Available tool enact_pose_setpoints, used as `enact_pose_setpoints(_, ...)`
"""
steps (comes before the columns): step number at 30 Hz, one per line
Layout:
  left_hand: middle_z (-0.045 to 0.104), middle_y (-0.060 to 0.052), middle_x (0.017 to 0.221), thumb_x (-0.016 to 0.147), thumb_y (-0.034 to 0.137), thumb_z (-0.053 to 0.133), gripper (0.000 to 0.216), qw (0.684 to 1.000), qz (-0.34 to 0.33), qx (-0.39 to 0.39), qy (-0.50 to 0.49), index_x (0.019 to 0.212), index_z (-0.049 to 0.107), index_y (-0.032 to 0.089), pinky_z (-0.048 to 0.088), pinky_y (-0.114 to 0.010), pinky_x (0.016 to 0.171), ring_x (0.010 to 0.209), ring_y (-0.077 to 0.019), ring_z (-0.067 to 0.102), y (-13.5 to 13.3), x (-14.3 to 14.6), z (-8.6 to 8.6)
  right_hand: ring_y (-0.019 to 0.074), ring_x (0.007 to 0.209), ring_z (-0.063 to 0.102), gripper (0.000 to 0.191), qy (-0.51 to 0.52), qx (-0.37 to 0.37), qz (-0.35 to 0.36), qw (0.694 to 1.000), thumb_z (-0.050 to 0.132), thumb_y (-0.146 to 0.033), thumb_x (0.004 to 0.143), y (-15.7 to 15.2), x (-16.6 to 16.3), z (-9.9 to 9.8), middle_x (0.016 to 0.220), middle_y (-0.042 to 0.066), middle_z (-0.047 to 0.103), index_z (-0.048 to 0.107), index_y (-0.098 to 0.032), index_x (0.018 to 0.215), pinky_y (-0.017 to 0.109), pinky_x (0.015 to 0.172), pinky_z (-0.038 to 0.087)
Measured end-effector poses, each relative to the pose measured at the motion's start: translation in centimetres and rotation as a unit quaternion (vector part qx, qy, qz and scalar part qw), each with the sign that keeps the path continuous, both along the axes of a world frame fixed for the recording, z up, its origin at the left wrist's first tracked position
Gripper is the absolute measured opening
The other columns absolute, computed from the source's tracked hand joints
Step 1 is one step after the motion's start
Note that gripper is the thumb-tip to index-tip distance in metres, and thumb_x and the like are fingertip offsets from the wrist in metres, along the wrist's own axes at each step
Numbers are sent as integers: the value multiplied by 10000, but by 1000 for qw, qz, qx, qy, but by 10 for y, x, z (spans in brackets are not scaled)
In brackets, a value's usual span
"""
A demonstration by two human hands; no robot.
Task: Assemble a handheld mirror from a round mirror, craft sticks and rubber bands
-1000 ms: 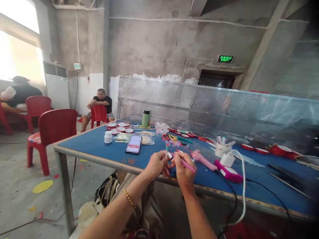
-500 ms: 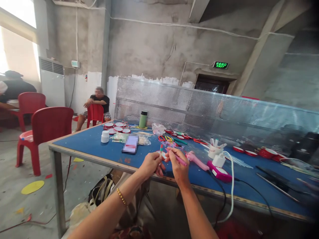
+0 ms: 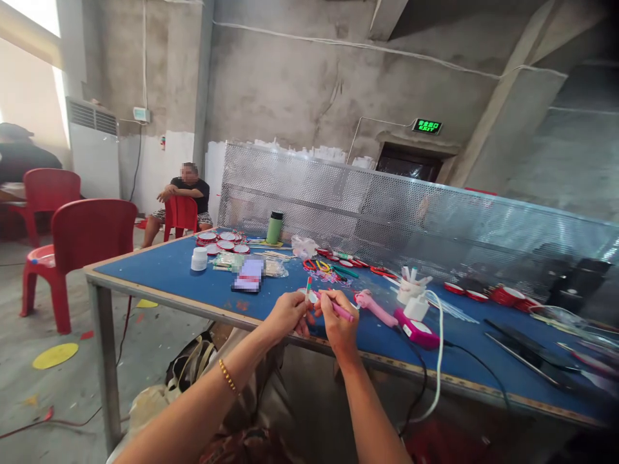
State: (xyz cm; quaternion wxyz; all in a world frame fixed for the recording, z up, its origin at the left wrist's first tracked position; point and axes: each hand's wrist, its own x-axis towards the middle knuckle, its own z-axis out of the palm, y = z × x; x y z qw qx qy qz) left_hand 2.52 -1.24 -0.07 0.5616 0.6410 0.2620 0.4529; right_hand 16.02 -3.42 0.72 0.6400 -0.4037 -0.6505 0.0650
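Above the front edge of the blue table (image 3: 159,278), my left hand (image 3: 289,312) is closed, pinching a thin white stick with a red and green end (image 3: 308,285), held upright. My right hand (image 3: 341,325) grips a pink pen (image 3: 342,312) in a writing hold, its fingertips close beside the left ones. A small white piece (image 3: 314,296) shows between the hands; which fingers hold it I cannot tell. Just right of my right hand lies a pink hand-held tool (image 3: 376,309) with a black cord.
A phone (image 3: 249,275), a white bottle (image 3: 198,259) and a green flask (image 3: 275,227) stand or lie to the left. Pliers (image 3: 342,270) lie behind the hands. On the right are a cup of sticks (image 3: 411,288), a magenta box (image 3: 416,330) and cables. A person (image 3: 186,193) sits beyond the table.
The view has shifted slightly, so everything appears a little further left and higher. Both hands keep their holds and stay close together.
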Motion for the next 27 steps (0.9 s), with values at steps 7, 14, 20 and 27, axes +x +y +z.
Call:
enact_pose_setpoints(7,631,7,639,823,557,524,399,1000,-2,6,7,801,532,159,398,-182,361,410,-119,609,1,-1,-1,139,529,616,178,-38,22,-12,999,526,-297,913,-2,0,-2,657,-9,671,602,-215,774,271,600,509)
enact_pose_setpoints(14,630,-1,650,830,549,520,393,1000,-1,13,15,762,509,163,447,-203,381,435,-133,628,1,-1,-2,131,521,589,202,-76,31,-25,996,527,-293,906,-4,-3,-1,631,-18,644,609,-214,740,270,644,499)
enact_pose_setpoints(20,620,7,632,828,575,516,409,1000,-2,20,19,774,498,171,468,-212,390,438,-141,632,3,-1,-4,145,563,624,188,-58,12,-13,998,533,-298,908,-1,-1,-3,653,-16,664,619,-217,762,265,625,495)
enact_pose_setpoints(27,625,-4,639,833,577,513,416,999,2,26,21,753,495,169,460,-200,386,439,-138,634,3,0,-5,134,534,619,183,-66,12,-10,998,537,-292,909,-2,-2,-3,652,-16,668,638,-216,776,263,642,508)
